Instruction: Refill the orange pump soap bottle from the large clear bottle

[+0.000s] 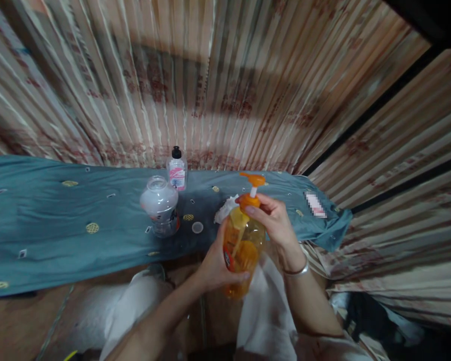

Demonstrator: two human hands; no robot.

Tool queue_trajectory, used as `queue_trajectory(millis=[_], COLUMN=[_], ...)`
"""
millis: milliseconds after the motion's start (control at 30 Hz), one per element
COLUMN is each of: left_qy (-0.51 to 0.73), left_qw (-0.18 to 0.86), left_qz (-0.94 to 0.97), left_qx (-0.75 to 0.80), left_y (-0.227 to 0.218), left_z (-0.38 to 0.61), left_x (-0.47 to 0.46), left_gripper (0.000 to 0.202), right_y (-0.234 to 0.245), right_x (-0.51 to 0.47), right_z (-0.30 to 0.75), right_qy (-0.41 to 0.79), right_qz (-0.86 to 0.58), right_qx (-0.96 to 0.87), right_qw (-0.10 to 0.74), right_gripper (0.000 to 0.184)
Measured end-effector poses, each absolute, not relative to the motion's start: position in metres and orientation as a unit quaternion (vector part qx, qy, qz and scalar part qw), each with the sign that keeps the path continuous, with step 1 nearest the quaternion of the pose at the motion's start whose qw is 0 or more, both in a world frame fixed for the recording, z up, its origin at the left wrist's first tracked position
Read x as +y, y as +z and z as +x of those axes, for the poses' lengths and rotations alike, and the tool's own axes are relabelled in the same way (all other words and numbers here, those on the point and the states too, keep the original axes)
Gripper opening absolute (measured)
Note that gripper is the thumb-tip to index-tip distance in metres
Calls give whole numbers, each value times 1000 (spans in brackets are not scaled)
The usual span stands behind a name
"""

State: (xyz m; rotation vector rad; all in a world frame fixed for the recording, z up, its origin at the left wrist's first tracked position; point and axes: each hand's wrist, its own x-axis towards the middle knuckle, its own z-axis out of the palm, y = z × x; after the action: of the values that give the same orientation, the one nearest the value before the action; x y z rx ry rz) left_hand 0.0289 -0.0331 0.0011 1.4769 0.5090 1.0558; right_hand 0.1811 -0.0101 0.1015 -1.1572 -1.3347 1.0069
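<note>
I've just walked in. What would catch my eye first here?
Probably the bright orange pump bottle in the lower middle, with the left hand around its body and the right hand at its orange collar. Next, the clear, wide-necked jar and black-capped bottle standing on the teal cloth to the left. Behind everything hangs a pleated, patterned curtain.

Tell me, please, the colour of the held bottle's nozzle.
The nozzle is orange, seen best in the head view.
</note>
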Motion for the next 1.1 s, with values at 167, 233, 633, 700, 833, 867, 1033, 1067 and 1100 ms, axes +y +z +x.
queue_trajectory(millis=[167,233,633,700,833,867,1033,1067,1100], left_qy=[390,417,398,396,390,388,386,387,389], left_qw=[705,657,530,523,494,490,468,466,465], left_qz=[572,598,693,695,708,711,724,725,724], left_qx=[155,193,282,295,319,322,329,329,329], left_y=[3,-3,-26,-27,-30,-31,-33,-34,-34], left_z=[30,28,26,28,30,30,29,29,29], left_x=[-58,-57,-40,-38,-35,-35,-32,-31,-31], left_gripper=[121,120,117,119,120,120,122,122,121], right_y=[75,70,68,66,65,66,71,71,70], right_x=[-22,-24,-32,-30,-27,-27,-29,-29,-28], right_z=[202,205,206,205,202,202,208,209,209], right_qy=[521,486,473,463,398,398,472,475,472], right_qz=[-446,-463,-465,-475,-513,-515,-487,-485,-485], right_qx=[-500,-499,-536,-536,-508,-505,-517,-520,-521], right_qw=[529,547,522,522,566,566,522,518,520], right_gripper=[45,46,37,41,48,47,41,42,43])
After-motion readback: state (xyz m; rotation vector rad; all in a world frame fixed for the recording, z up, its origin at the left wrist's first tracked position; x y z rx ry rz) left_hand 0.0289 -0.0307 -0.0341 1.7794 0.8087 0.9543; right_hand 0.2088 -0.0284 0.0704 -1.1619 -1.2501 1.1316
